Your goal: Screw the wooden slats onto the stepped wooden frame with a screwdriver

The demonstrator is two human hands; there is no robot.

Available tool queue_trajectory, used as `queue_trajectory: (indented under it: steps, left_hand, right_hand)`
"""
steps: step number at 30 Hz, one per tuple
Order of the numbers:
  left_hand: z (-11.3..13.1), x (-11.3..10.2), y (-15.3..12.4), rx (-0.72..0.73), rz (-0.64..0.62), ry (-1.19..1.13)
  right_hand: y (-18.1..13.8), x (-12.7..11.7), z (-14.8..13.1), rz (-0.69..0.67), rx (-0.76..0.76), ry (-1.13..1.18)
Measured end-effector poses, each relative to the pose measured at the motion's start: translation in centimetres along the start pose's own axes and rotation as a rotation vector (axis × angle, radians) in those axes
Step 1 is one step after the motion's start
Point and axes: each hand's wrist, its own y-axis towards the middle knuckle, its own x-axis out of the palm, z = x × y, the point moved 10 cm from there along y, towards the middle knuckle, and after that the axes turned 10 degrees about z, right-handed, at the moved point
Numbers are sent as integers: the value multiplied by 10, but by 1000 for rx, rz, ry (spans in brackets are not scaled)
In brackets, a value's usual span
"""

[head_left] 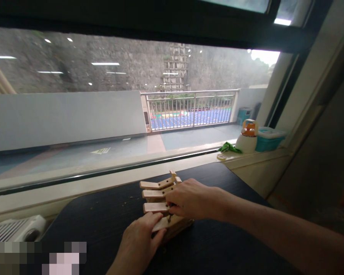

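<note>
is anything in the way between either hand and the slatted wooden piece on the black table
Nothing visible stands in the way: the left hand grips the near end of the wooden piece, and the right hand is right at it, though its contact is partly hidden. The green cloth lies well apart, on the windowsill.

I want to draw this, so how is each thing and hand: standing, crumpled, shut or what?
Black smooth table, specked with small bits
Pale wooden frame with bent slats, resting on the table
Left bare hand, closed on the frame's near end
Right bare hand, curled; any held item is hidden
Green cloth, crumpled
White rounded container with orange top, upright
Teal plastic box with pale lid, closed
</note>
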Motion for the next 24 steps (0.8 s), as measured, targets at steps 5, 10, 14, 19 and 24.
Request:
queue_trajectory:
  steps: [5,10,14,19,24]
  left_hand:
    - [1,0,1,1,1,-8]
    - [1,-1,2,-8,1,-18]
    - [1,-1,0,-3,5,-19]
    - [0,-1,-1,2,7,-24]
    - [0,-1,-1,-11,-1,-16]
  right_hand:
    - [2,2,5,-3,46,-7]
    - [1,0,7,-11,66,-8]
    - [-2,-4,2,-61,42,64]
    - [-3,0,1,-102,30,83]
    - [-2,6,6,-68,63,76]
